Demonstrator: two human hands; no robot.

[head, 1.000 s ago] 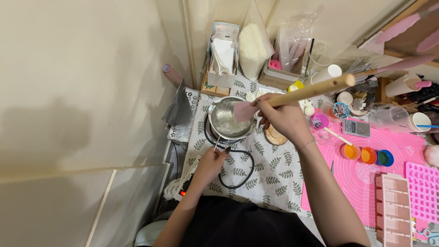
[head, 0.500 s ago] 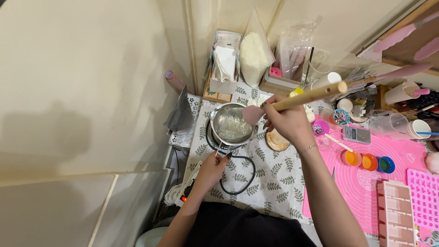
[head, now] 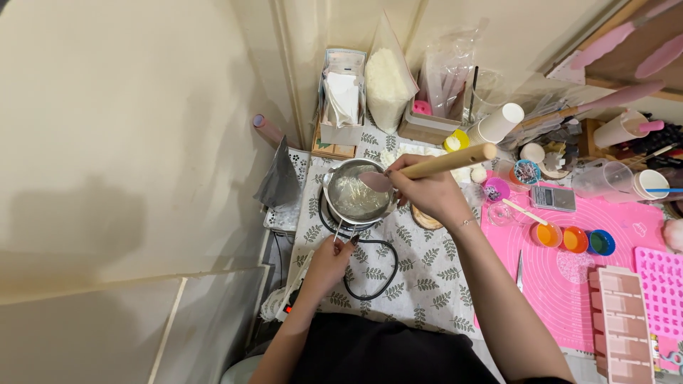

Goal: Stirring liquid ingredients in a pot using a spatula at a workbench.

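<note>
A small metal pot (head: 354, 195) holding a clear, glossy liquid is seen on a black hot plate on the leaf-patterned cloth (head: 420, 277), and its handle is pinched by the fingers of the left hand (head: 329, 257) at the near edge. A spatula (head: 427, 167) with a wooden handle is gripped in the closed right hand (head: 425, 190), its pink blade held over the pot's rim. To the right, three small cups (head: 575, 239) of orange and green colour are set on a pink mat (head: 569, 263), and a bag of white flakes (head: 388, 82) is propped against the wall behind.

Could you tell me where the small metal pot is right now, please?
The metal pot sits left of centre on the leaf-patterned cloth, between the left hand and the right hand.
</note>
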